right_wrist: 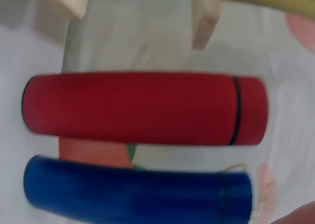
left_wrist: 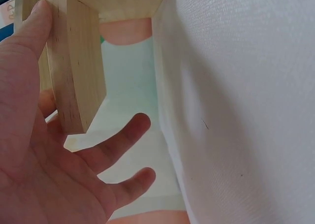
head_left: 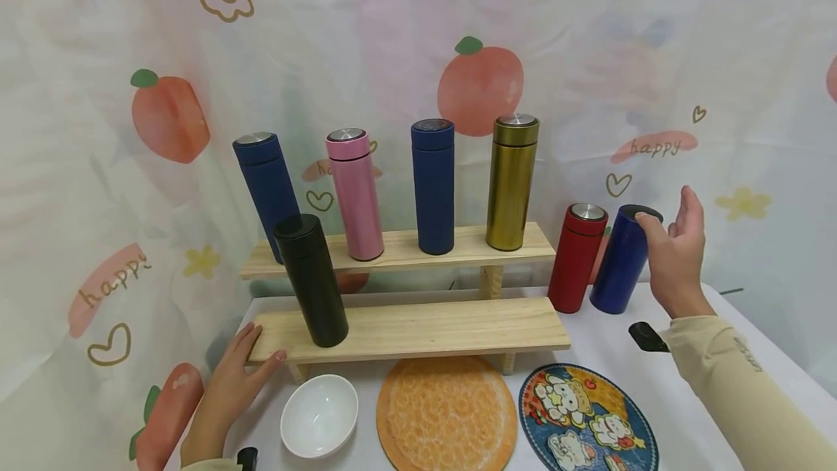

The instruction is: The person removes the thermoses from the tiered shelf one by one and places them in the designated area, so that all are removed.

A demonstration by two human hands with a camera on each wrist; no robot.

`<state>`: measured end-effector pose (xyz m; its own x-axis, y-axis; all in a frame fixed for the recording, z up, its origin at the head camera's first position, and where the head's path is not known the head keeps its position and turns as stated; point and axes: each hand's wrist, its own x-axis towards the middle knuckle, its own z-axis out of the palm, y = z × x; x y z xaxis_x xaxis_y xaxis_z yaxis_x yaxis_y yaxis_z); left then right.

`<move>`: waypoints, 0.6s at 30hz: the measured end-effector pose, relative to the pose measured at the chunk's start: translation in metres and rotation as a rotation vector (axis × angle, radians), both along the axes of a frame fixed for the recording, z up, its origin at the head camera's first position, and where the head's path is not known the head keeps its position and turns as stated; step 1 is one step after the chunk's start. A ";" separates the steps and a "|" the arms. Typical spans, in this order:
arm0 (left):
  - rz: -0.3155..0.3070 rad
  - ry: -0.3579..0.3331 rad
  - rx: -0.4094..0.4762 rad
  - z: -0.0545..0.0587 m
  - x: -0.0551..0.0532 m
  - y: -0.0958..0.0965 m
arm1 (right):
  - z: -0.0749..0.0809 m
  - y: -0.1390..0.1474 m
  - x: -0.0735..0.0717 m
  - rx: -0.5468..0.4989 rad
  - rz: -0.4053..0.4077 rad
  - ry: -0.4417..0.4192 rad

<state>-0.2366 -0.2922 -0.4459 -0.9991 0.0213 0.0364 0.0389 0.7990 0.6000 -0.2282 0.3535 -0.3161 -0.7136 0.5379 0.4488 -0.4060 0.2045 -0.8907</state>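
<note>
My left hand [head_left: 232, 376] grips the left end of the lower wooden shelf [head_left: 418, 329], with the thumb [left_wrist: 37, 29] on one side of the board and fingers on the other; two fingers stick out freely. A black thermos [head_left: 314, 286] stands on that board. My right hand [head_left: 676, 260], its fingers raised, is beside a blue thermos [head_left: 617, 264] on the table. In the head view the thumb overlaps its lid; I cannot tell whether they touch. Left of it stands a red thermos [right_wrist: 133, 108].
On the upper shelf [head_left: 399, 247] stand two dark blue thermoses [head_left: 433, 187], a pink thermos [head_left: 356, 198] and a gold thermos [head_left: 513, 187]. In front are a white bowl [head_left: 320, 416], an orange-brown round mat [head_left: 447, 413] and a cartoon round mat [head_left: 588, 420]. A patterned curtain [head_left: 366, 35] hangs behind.
</note>
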 end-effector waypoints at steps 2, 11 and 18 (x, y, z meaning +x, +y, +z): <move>0.001 0.004 0.003 0.000 0.001 -0.001 | 0.006 -0.008 0.002 -0.058 0.052 0.051; 0.008 0.028 0.003 0.002 0.002 0.000 | 0.004 -0.051 0.010 -0.094 0.236 0.173; 0.003 0.029 0.021 0.002 0.003 0.002 | 0.001 -0.089 0.019 -0.102 0.348 0.130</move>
<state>-0.2337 -0.2904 -0.4443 -0.9977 0.0174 0.0660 0.0544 0.7867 0.6149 -0.2095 0.2641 -0.3147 -0.8022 0.3198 0.5041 -0.5464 -0.0530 -0.8359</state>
